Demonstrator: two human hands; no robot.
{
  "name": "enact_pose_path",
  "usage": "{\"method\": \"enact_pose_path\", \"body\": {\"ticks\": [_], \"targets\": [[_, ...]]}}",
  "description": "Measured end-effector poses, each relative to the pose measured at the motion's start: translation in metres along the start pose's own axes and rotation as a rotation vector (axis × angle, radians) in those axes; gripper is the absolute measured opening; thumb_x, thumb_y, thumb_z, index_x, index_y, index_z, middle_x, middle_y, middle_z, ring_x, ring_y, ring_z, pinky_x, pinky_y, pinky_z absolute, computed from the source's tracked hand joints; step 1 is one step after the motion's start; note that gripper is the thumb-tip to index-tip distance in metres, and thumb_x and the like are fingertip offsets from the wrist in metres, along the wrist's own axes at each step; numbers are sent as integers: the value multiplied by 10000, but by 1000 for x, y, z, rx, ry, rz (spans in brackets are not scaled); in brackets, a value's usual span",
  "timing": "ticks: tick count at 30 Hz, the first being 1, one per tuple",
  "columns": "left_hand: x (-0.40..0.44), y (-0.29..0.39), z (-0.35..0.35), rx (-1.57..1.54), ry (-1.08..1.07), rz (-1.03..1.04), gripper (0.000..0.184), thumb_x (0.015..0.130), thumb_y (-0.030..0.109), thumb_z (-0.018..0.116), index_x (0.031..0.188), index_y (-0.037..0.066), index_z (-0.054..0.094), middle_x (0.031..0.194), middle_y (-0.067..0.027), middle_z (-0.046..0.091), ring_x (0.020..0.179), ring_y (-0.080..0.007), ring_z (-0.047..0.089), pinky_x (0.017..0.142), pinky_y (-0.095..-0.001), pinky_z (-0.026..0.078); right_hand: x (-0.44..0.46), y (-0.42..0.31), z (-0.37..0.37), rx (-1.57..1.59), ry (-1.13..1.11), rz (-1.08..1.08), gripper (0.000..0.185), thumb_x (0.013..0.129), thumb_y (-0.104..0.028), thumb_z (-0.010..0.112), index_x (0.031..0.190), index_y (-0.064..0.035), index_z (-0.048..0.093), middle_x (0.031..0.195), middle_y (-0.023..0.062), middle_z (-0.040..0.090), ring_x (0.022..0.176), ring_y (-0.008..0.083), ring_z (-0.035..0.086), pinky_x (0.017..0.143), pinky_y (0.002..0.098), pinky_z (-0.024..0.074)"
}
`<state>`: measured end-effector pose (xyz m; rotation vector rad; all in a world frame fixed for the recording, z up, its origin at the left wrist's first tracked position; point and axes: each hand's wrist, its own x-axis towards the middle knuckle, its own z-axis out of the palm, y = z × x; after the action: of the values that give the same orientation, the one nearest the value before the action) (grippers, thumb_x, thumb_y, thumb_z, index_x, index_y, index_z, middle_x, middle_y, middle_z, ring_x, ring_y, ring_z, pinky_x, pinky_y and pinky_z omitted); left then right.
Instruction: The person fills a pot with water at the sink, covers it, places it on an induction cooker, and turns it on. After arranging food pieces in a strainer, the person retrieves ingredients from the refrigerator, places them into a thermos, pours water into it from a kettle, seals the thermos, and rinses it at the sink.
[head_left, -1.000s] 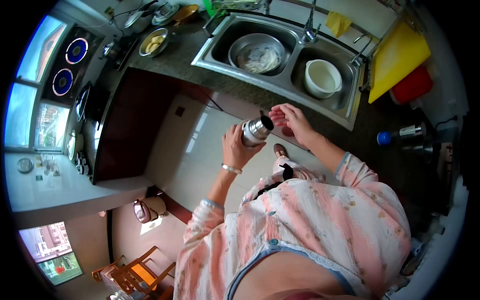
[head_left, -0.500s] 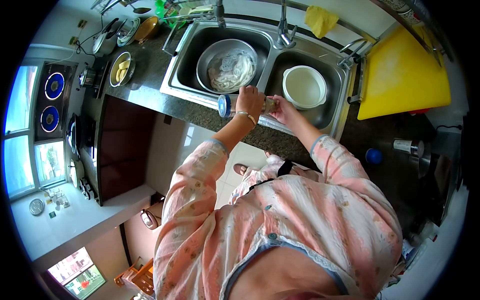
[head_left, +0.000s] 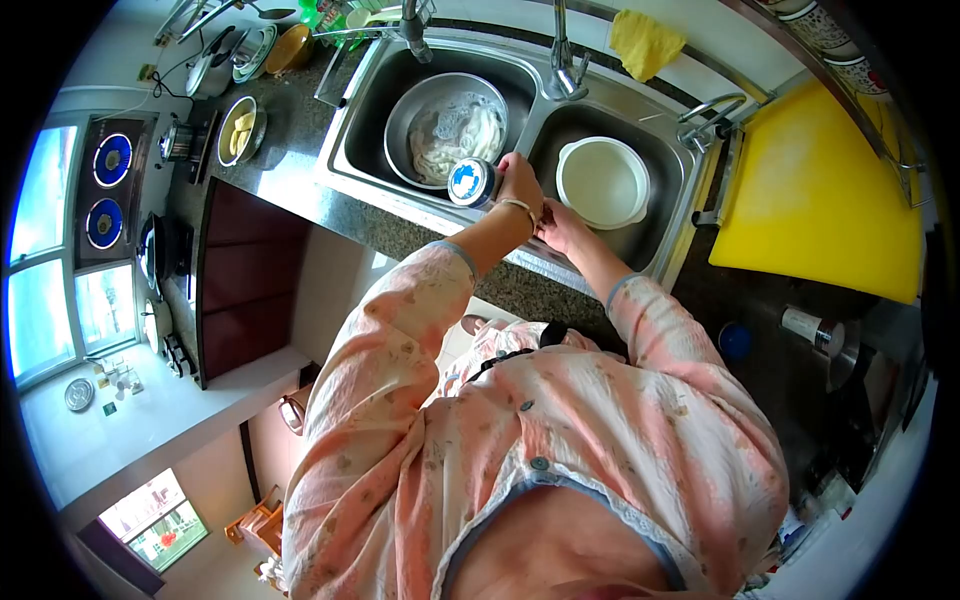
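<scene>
Okay, left hand, fingers wrapped round bottle, likely for steadiness; right hand at four o'clock, fingers hidden, grip unclear.

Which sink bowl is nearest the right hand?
The white bowl, close to the right hand; the metal bowl in the left basin lies farther off.

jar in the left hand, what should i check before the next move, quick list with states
1. Left hand closed around the jar: ok.
2. Right hand touching the jar: cannot tell, any contact is hidden.
3. Jar's far end in view: not ok, hidden behind the hands.
4. White pot upright in the sink: ok.
5. Metal bowl upright beside it, in the other basin: ok.
</scene>
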<state>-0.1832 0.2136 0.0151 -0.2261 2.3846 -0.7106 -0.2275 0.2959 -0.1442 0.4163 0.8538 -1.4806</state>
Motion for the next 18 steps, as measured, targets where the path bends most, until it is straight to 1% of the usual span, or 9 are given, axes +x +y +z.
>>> {"method": "enact_pose_path", "body": {"ticks": [4, 5, 7, 9, 10, 11, 13, 14, 18], "targets": [[-17, -19, -6, -213, 18, -84, 247, 858, 351, 578, 997, 200, 713, 1040, -25, 648, 1078, -200, 552, 903, -410, 350, -17, -4, 8, 111, 75, 13, 94, 879, -143, 600, 856, -54, 585, 832, 83, 611, 765, 217, 599, 781, 389, 522], [-26, -29, -11, -287, -34, -67, 348, 805, 367, 641, 1101, 184, 657, 1104, -42, 621, 1108, -218, 543, 942, -403, 352, -17, -4, 6, 131, 73, 19, 80, 879, -124, 602, 864, -47, 583, 820, 83, 603, 740, 204, 591, 733, 361, 523], [-39, -38, 8, -313, 79, -95, 557, 698, 429, 727, 1179, 185, 589, 1131, -55, 602, 1119, -232, 543, 956, -401, 363, -7, -4, -3, 141, 66, 32, 68, 878, -104, 605, 872, -41, 582, 809, 83, 595, 715, 192, 583, 686, 333, 524], [-52, -45, 15, -423, 61, -133, 625, 648, 457, 752, 1184, 187, 578, 1112, -56, 607, 1107, -230, 549, 939, -400, 375, 5, -2, -10, -75, -63, 20, 39, 878, -72, 599, 875, -39, 579, 824, 90, 586, 693, 168, 576, 630, 279, 509], [-60, -47, 18, -532, 50, -161, 693, 599, 484, 777, 1189, 190, 567, 1093, -58, 612, 1095, -228, 554, 922, -399, 387, 8, -2, -11, -93, -53, 47, 49, 889, -66, 568, 856, -31, 566, 795, 82, 560, 639, 134, 540, 510, 248, 454], [-68, -48, 23, -535, 44, -167, 693, 599, 484, 777, 1189, 190, 567, 1093, -58, 612, 1095, -228, 554, 922, -399, 387, 11, -1, -13, -98, -54, 54, 49, 889, -66, 568, 856, -31, 566, 795, 82, 560, 639, 134, 540, 510, 248, 454], [-86, -49, 34, -772, 45, -228, 726, 570, 533, 771, 1174, 179, 580, 1128, -80, 596, 1076, -238, 563, 905, -408, 402, 12, -1, -13, -249, 13, 67, 94, 905, -75, 540, 828, -21, 549, 728, 51, 513, 602, 111, 494, 411, 241, 359], [-95, -49, 38, -833, 63, -251, 718, 562, 547, 772, 1148, 172, 594, 1075, -88, 606, 1038, -251, 578, 872, -397, 421, 14, 3, -10, -320, 75, 28, 167, 936, -149, 517, 805, -48, 544, 655, 19, 458, 516, 94, 425, 361, 247, 269], [-131, -38, 59, -1012, 150, -338, 698, 563, 560, 773, 1081, 113, 630, 991, -94, 628, 965, -278, 596, 851, -416, 426, 33, 1, -3, -637, 234, 76, 296, 966, -305, 468, 750, -112, 529, 558, -9, 410, 393, 109, 342, 360, 257, 235]]}}
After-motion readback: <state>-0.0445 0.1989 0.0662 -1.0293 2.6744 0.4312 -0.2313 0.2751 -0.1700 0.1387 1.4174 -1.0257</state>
